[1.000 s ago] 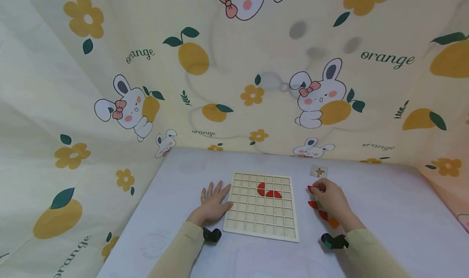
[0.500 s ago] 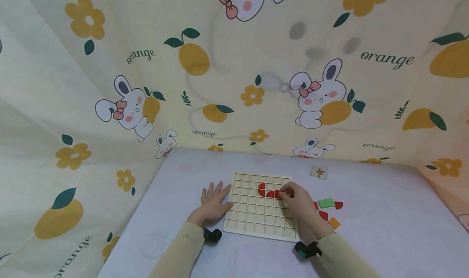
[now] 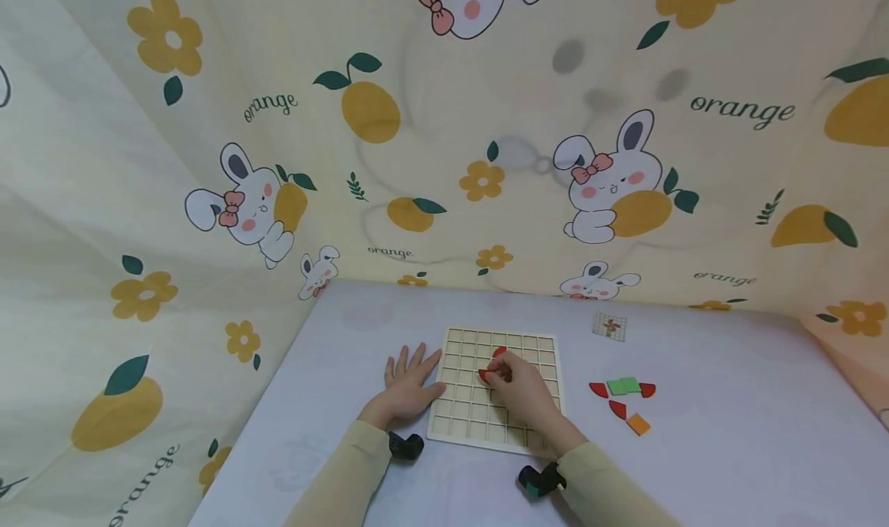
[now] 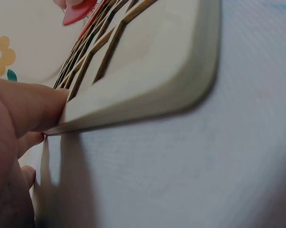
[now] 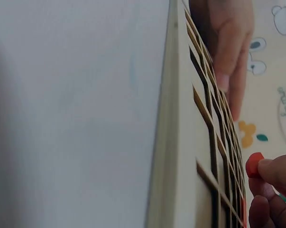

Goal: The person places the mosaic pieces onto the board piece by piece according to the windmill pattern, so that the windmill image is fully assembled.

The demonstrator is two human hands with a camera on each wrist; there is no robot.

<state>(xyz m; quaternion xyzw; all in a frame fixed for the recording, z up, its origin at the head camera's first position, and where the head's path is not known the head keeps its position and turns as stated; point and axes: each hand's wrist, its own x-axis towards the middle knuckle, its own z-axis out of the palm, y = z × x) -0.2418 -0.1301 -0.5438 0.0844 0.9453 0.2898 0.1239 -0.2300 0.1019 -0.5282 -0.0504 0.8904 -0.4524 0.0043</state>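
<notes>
My right hand (image 3: 524, 392) pinches a red quarter-circle tile (image 3: 483, 375) between thumb and fingertips, over the middle of a pale wooden grid board (image 3: 458, 427). The right wrist view shows that tile (image 5: 253, 166) at the tip of the thumb. Just beyond the fingers, another red tile (image 3: 499, 351) lies in the grid, and the hand hides the cells beneath it. My left hand (image 3: 406, 388) lies with fingers spread on the table at the board's left side. Its thumb (image 4: 43, 104) touches the board's edge in the left wrist view.
Right of the board lie several loose tiles: red quarter-circles (image 3: 599, 390), green squares (image 3: 623, 386) and an orange square (image 3: 638, 423). Behind them is a small card (image 3: 610, 326) with a pinwheel pattern on a grid. A printed cloth (image 3: 430, 172) hangs behind the table.
The right hand has carried the red quarter-circle tile from the loose tiles at the right, leftward over the board to its middle. The left hand has stayed at the board's left edge.
</notes>
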